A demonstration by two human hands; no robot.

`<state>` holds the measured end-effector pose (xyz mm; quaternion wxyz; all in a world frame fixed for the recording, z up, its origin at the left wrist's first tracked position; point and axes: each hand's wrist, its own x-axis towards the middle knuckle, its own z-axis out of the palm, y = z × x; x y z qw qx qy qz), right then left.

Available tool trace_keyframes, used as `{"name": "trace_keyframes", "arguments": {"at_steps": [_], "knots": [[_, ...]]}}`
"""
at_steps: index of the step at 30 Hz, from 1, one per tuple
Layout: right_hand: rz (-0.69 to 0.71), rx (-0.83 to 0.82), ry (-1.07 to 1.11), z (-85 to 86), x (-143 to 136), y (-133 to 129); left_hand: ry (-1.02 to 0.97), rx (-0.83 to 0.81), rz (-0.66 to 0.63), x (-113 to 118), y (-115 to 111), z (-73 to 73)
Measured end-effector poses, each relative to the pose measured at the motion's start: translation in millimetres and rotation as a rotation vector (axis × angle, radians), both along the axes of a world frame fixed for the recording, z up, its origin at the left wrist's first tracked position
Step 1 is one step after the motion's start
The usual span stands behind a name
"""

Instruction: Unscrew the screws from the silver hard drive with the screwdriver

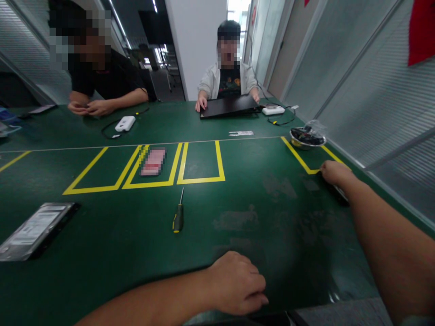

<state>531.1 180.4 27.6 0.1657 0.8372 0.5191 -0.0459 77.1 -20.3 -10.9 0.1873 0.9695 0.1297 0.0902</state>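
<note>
My left hand (239, 284) rests on the green table near its front edge, fingers curled; whether anything is inside them is hidden. Out at the right side, my right hand (335, 173) is on a dark, flat object (340, 195) that is mostly covered by the hand and forearm. Just beyond that hand stands a metal bowl (307, 139) filled with dark items and clear plastic. A screwdriver (178, 217) with a dark and yellow handle lies mid-table, its tip pointing away. At the left lies a hard drive (36, 231) with a white label.
Yellow tape outlines (201, 180) mark the green table (142, 240), one around a pixelated pink item (153, 162). Across the table sit two people, one holding a black laptop (229, 107). White adapters (125, 123) with cables lie near them. A glass wall runs along the right.
</note>
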Motion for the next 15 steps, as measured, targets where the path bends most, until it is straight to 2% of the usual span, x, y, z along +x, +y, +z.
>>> {"name": "trace_keyframes", "arguments": {"at_steps": [15], "knots": [[-0.027, 0.04, 0.006, 1.4, -3.8, -4.3, -0.031, 0.012, 0.007, 0.5, -1.2, -0.8]]}}
